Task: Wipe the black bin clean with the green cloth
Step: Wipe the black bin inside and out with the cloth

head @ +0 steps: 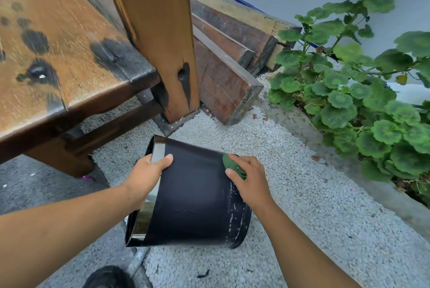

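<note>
The black bin [193, 197] lies on its side above the gravel, its shiny chrome rim band to the left and its base to the right. My left hand [146, 176] grips the rim band, thumb on the outer wall. My right hand [249, 183] presses a bunched green cloth [232, 165] against the bin's outer wall close to the base. White specks of dirt mark the wall near the base. The bin's inside is hidden.
A worn wooden bench [65, 55] and a thick wooden post [162, 43] stand to the left and behind. Stacked timber planks [228, 59] lie behind the post. A leafy green plant [353, 92] fills the right. White gravel [290, 183] covers the ground. A dark shoe [109, 277] shows at the bottom.
</note>
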{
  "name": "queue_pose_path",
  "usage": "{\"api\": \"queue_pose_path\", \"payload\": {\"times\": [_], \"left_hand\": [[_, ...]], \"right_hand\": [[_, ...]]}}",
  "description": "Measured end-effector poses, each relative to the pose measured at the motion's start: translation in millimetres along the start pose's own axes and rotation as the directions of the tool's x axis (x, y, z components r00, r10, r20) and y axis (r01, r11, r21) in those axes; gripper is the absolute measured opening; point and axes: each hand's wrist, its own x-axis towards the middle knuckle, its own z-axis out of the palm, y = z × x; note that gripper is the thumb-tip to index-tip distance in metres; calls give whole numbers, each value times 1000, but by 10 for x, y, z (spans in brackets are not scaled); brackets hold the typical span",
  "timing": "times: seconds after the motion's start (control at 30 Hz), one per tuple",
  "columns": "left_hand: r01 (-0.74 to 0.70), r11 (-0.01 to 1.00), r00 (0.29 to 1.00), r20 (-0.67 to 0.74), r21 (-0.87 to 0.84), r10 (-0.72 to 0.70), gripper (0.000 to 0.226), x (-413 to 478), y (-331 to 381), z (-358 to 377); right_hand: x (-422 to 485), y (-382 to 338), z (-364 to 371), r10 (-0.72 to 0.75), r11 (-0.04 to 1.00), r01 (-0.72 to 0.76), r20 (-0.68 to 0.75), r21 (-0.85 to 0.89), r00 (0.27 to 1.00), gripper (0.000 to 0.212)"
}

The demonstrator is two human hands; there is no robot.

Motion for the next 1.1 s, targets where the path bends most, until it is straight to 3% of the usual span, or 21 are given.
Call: {"api": "queue_pose_path", "payload": {"times": [0.23, 0.57, 0.73, 0.87, 1.0, 1.1], "left_hand": [[31, 1000, 999, 18, -3, -31, 27, 14, -1, -29], [42, 999, 999, 0, 24, -42, 31, 28, 13, -27], [66, 996, 998, 20, 54, -68, 33, -22, 82, -30], [94, 979, 995, -3, 183, -95, 53, -17, 129, -27], [91, 945, 994, 27, 313, -104, 53, -31, 165, -63], [137, 924, 965, 162, 356, -205, 63, -74, 275, -161]], "right_hand": [[-478, 24, 93, -19, 992, 34, -126, 119, 992, 42], [-1086, 145, 426, -59, 996, 75, -282, 46, 958, 45], [-1342, 194, 554, -113, 993, 117, -275, -2, 955, 41], [-1423, 297, 588, -163, 986, 146, -249, -83, 955, 43], [-1543, 351, 682, -207, 975, 183, -210, -128, 956, 44], [-1582, 343, 721, -185, 980, 161, -231, -121, 955, 46]]}}
